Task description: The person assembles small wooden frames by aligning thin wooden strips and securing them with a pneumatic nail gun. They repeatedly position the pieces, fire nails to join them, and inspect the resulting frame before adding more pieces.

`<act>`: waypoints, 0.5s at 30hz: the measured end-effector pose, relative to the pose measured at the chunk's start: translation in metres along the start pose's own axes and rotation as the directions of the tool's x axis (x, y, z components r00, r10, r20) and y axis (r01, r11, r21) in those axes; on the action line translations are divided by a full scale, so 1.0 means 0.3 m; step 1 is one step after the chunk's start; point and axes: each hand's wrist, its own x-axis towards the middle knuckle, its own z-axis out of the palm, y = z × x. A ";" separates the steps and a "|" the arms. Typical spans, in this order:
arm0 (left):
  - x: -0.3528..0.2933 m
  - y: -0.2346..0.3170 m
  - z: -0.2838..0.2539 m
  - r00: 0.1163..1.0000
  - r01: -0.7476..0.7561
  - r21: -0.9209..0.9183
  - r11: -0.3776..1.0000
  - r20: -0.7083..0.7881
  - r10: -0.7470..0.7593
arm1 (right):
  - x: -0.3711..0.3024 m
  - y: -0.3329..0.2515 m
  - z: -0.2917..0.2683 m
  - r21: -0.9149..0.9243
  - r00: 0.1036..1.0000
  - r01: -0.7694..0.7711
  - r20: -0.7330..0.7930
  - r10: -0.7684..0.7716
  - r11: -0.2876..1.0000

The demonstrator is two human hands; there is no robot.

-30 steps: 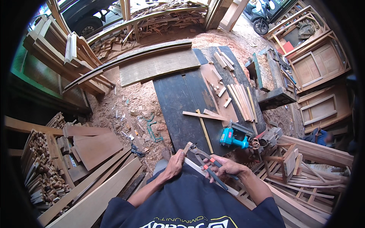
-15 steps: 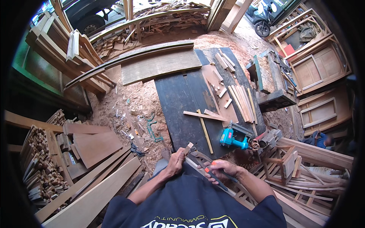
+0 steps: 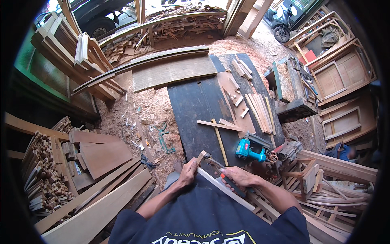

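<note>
Low in front of my body, my left hand (image 3: 188, 173) is closed round a short end of light wood (image 3: 201, 156). A long pale wood strip (image 3: 225, 188) runs from there down to the right across my shirt. My right hand (image 3: 240, 177) grips a pair of pliers (image 3: 215, 162) with dark and orange handles. The pliers' head touches or lies right beside the wood end by my left fingers; which one I cannot tell. Beyond my right hand, a teal nail gun (image 3: 248, 150) lies on the dark worktable (image 3: 191, 110).
Several thin wood strips (image 3: 260, 112) and small blocks lie on the table. A wide board (image 3: 174, 73) rests across its far end. To the left are stacked offcuts (image 3: 44, 175) and planks (image 3: 99, 205). Wooden frames (image 3: 300, 181) crowd the right. A person (image 3: 343, 151) is at the far right.
My right hand has turned and shifted slightly up and right, with the pliers' handles drawn closer together. My left hand stays nearly in place. The whole view has shifted slightly.
</note>
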 end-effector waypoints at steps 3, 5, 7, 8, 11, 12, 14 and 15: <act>0.004 -0.004 0.011 0.999 0.038 -0.104 0.994 0.011 -0.037 | -0.001 0.014 0.009 -0.056 0.999 0.029 -0.038 -0.031 0.998; 0.004 0.000 0.016 0.999 0.050 -0.169 0.984 0.019 -0.048 | 0.002 0.027 0.014 -0.068 0.996 0.072 -0.039 -0.075 0.995; 0.003 0.007 0.019 0.998 0.065 -0.218 0.974 0.026 -0.061 | 0.007 0.036 0.010 -0.213 0.986 0.139 -0.064 -0.155 0.967; 0.002 0.011 0.020 0.997 0.074 -0.271 0.960 0.036 -0.067 | 0.011 0.039 0.007 -0.285 0.980 0.159 -0.070 -0.186 0.945; -0.007 0.024 0.025 0.991 0.137 -0.370 0.919 0.056 -0.125 | 0.020 0.039 0.001 -0.393 0.977 0.149 -0.084 -0.196 0.907; -0.009 0.027 0.029 0.989 0.146 -0.385 0.911 0.051 -0.136 | 0.022 0.035 0.001 -0.406 0.968 0.187 -0.080 -0.238 0.894; -0.027 0.031 0.048 0.990 0.141 -0.433 0.891 0.040 -0.137 | 0.019 0.028 0.007 -0.456 0.961 0.191 -0.092 -0.259 0.869; -0.029 0.034 0.054 0.993 0.119 -0.458 0.881 0.035 -0.116 | 0.015 0.022 0.011 -0.446 0.962 0.188 -0.094 -0.254 0.875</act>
